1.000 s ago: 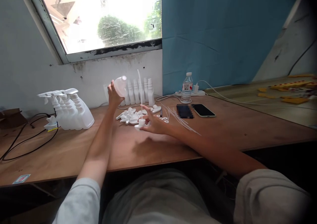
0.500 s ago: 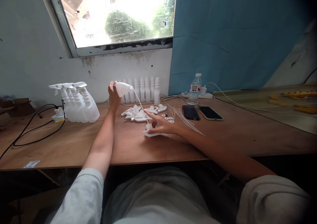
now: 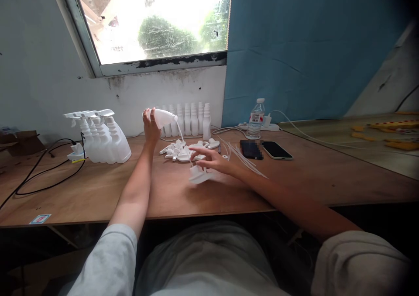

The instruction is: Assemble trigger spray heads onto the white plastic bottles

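My left hand [image 3: 151, 123] is wrapped around a white plastic bottle [image 3: 163, 118], held tilted above the table with its mouth to the right. A thin white tube [image 3: 181, 132] runs from the mouth down to a white trigger spray head [image 3: 199, 174]. My right hand [image 3: 209, 160] is at that spray head, thumb and curled fingers against its upper part, index finger stretched out along the tube. The head is blurred and tilted, just above the tabletop. Behind it lies a pile of loose white spray heads [image 3: 176, 149].
Assembled spray bottles [image 3: 109, 141] stand at left beside black cables. A row of white bottles [image 3: 207, 121] lines the wall. To the right are loose thin tubes [image 3: 245, 158], a phone [image 3: 277, 150], a dark pixelated object [image 3: 250, 149] and a water bottle [image 3: 256, 119].
The spray head has lifted slightly and tilted, and my right-hand fingers have shifted on it. Less of the tube shows outside the bottle's mouth. My left hand has barely moved.
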Action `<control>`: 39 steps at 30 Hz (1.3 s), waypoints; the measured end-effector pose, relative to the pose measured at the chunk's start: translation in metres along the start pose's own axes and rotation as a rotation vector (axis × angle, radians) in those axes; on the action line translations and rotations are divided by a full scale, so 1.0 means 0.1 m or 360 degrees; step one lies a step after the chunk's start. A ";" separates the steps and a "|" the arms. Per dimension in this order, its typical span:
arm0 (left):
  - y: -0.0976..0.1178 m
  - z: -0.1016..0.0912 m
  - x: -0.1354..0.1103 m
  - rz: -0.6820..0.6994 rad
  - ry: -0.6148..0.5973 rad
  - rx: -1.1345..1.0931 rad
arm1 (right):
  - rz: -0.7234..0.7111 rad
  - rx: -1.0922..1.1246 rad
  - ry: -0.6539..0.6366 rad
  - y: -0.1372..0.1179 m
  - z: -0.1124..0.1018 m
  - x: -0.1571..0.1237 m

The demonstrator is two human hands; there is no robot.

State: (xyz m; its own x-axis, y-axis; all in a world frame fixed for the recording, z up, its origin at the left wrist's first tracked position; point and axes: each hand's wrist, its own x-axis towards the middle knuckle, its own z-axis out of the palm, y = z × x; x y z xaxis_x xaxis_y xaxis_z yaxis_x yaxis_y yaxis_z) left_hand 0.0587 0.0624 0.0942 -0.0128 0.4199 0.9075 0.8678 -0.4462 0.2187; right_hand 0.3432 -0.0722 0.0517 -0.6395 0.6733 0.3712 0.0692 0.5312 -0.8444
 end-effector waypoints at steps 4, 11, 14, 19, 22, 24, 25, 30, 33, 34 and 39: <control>0.12 0.00 0.02 0.0087 -0.0074 0.0016 | -0.0121 0.0244 0.0223 -0.01 -0.10 0.02; 0.15 0.04 -0.01 0.0191 -0.0212 0.0018 | -0.0059 -0.0219 0.0013 0.01 -0.09 -0.01; 0.17 0.02 0.00 0.0190 -0.0221 0.0006 | -0.0210 -0.0554 0.0019 -0.02 -0.10 -0.02; 0.20 0.00 0.01 0.0226 -0.0199 0.0057 | -0.0656 -0.1452 -0.0184 -0.10 -0.10 -0.09; 0.19 0.00 0.01 0.0225 -0.0210 0.0065 | -0.0794 -0.1723 -0.0335 -0.13 -0.06 -0.13; 0.16 0.00 0.01 0.0235 -0.0217 0.0066 | -0.0837 -0.1813 -0.0435 -0.15 -0.03 -0.15; 0.15 0.00 0.01 0.0245 -0.0217 0.0068 | -0.0847 -0.1849 -0.0489 -0.16 -0.02 -0.16; 0.10 0.01 0.02 0.0337 -0.0269 0.0111 | -0.1015 -0.1828 -0.0724 -0.13 0.01 -0.14; 0.10 0.01 0.02 0.0380 -0.0355 0.0127 | -0.1157 -0.1765 -0.0738 -0.09 0.01 -0.12; 0.10 0.01 0.02 0.0385 -0.0386 0.0126 | -0.1181 -0.1762 -0.0707 -0.08 0.01 -0.12; 0.13 0.02 0.02 0.0443 -0.0502 0.0074 | -0.1130 -0.1679 -0.0387 -0.03 0.00 -0.14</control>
State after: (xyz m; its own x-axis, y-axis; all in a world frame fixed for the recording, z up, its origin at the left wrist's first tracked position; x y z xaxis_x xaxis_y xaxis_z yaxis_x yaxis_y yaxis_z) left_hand 0.0711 0.0588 0.0985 0.3717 0.5130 0.7737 0.8383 -0.5436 -0.0422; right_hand 0.3514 -0.0833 0.0494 -0.8992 0.0274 0.4367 0.1550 0.9533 0.2594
